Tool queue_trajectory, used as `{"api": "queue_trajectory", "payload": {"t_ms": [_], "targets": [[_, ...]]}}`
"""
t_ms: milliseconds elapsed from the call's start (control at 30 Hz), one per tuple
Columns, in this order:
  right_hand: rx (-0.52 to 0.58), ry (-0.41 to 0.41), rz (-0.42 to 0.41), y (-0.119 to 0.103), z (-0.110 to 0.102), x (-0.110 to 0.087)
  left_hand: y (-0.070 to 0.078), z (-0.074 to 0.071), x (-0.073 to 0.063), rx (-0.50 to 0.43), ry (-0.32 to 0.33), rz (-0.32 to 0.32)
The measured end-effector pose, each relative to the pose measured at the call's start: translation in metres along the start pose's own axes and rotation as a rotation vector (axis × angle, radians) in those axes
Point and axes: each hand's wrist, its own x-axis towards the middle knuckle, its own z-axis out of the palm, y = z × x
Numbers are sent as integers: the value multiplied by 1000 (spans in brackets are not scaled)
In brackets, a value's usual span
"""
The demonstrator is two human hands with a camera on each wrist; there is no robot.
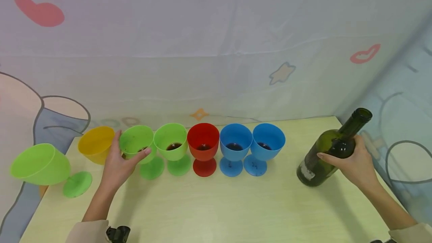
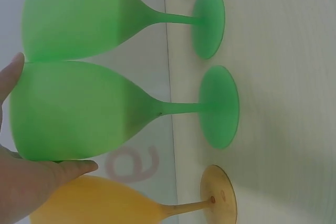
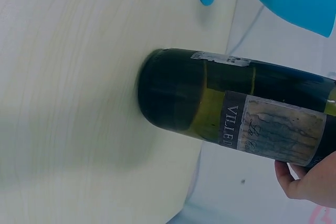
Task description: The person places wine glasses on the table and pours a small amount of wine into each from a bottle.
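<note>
My left hand (image 1: pixel 117 168) holds a green goblet (image 1: pixel 134 138) by its bowl, thumb on one side and fingers on the other. Some dark liquid shows inside. In the left wrist view, that goblet (image 2: pixel 79 111) stands upright with its foot on the table. Over on the right, my right hand (image 1: pixel 356 166) grips a dark green wine bottle (image 1: pixel 315 155) around its upper body. The bottle stands nearly upright at the table, its mouth uncorked. The right wrist view shows its label (image 3: pixel 281 129) and dark liquid in the lower part.
Right of the held goblet stand another green goblet (image 1: pixel 170 141), a red goblet (image 1: pixel 203 141) and two blue goblets (image 1: pixel 236 141), each with dark liquid. To its left are a yellow goblet (image 1: pixel 96 145) and a further green goblet (image 1: pixel 40 164). A printed cloth (image 1: pixel 216 48) hangs behind the table (image 1: pixel 216 209).
</note>
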Motion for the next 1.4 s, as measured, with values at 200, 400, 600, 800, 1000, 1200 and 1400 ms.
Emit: {"api": "queue_trajectory", "payload": {"t_ms": [200, 400, 600, 800, 1000, 1200, 1400], "targets": [[51, -5, 7, 2, 0, 0, -3, -2, -3, -45, -6, 28], [65, -3, 0, 6, 0, 0, -10, -4, -11, -94, -22, 94], [57, -1, 2, 6, 0, -1, -14, -12, -24, -57, -54, 102], [63, 5, -8, 6, 0, -1, -9, -28, -35, 26, -72, 79], [58, 12, -13, 7, 0, 0, -5, -45, -40, 82, 15, 132], [48, 12, -11, 8, 0, 0, -5, -60, -38, 76, 156, 185], [34, 20, -17, 8, -1, -1, -8, -78, -33, 131, 197, 122]]}}
